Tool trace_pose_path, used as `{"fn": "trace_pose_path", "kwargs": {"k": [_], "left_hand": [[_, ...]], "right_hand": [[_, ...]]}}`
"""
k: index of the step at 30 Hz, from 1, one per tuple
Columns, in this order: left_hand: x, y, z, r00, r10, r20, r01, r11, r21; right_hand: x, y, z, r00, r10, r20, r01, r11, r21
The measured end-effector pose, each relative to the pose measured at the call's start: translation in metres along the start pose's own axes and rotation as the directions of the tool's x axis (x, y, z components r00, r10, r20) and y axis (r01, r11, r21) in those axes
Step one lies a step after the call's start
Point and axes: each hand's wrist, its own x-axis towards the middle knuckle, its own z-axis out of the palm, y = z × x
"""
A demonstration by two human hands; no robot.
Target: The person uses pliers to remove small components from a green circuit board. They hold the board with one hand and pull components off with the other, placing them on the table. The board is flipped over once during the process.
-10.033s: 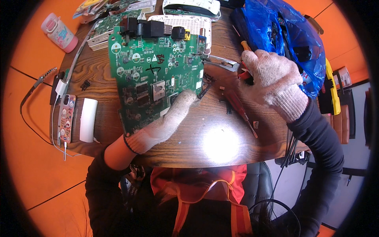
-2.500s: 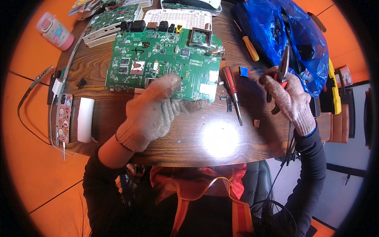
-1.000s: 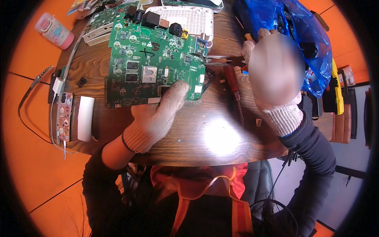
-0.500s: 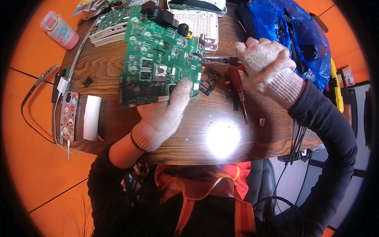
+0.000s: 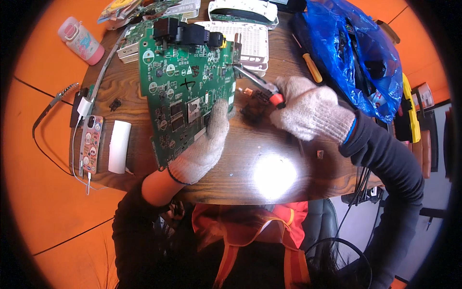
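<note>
A green circuit board (image 5: 187,82) stands tilted above the table, with black connectors along its top edge. My left hand (image 5: 211,135), in a white knit glove, is closed on its lower right edge, thumb across the face. Gloved too, my right hand (image 5: 313,108) is wrapped round a pair of pliers (image 5: 257,78) with a red grip. The pliers' metal jaws reach the metal connector (image 5: 237,48) at the board's right edge; whether they grip it cannot be seen. Dark plastic pieces (image 5: 252,113) lie on the table below the pliers, partly hidden.
White casings (image 5: 250,38) and more boards lie at the back. A blue plastic bag (image 5: 332,43) fills the back right, beside a yellow-handled screwdriver (image 5: 313,67). At left are a phone (image 5: 91,144), a white strip (image 5: 119,147) and a pink bottle (image 5: 81,41). A small metal piece (image 5: 320,154) lies near right.
My right hand has moved left and down, bringing the pliers' jaws up to the board's right edge. The board has tilted and shifted slightly left. The red-handled screwdriver is now mostly hidden.
</note>
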Motion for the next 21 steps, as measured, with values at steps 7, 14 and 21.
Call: {"fn": "trace_pose_path", "kwargs": {"k": [7,14,21], "left_hand": [[0.01,0.0,0.005,0.973,-0.16,0.168,0.205,0.933,-0.296],[0.018,0.004,0.006,0.948,-0.316,0.04,0.3,0.843,-0.447],[0.014,0.005,0.0,0.999,-0.01,-0.04,0.004,0.987,-0.161]], "right_hand": [[-0.008,0.014,0.017,0.993,-0.046,0.109,0.063,0.985,-0.162],[-0.003,0.026,0.008,0.948,-0.009,-0.319,-0.115,0.923,-0.368],[0.013,0.046,0.023,0.681,-0.512,-0.524,0.061,0.752,-0.656]]}}
